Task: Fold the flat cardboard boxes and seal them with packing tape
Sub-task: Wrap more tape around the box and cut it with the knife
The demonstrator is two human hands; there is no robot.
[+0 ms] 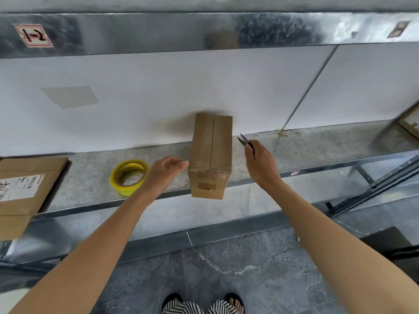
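Observation:
A small folded brown cardboard box [212,152] stands on the stone ledge [86,175], its top flaps closed along a centre seam and clear tape over its near end. My left hand [166,172] hovers just left of the box, fingers loosely together, holding nothing. My right hand [260,163] is to the right of the box and grips small black snips [244,141] whose blades point up and left. A yellow roll of packing tape [128,176] lies on the ledge, left of my left hand.
A flat cardboard box [25,191] with a white label lies at the ledge's left end, overhanging the edge. A white wall [136,98] backs the ledge. More cardboard [410,125] shows at far right. A metal-edged glass panel [374,177] runs below right.

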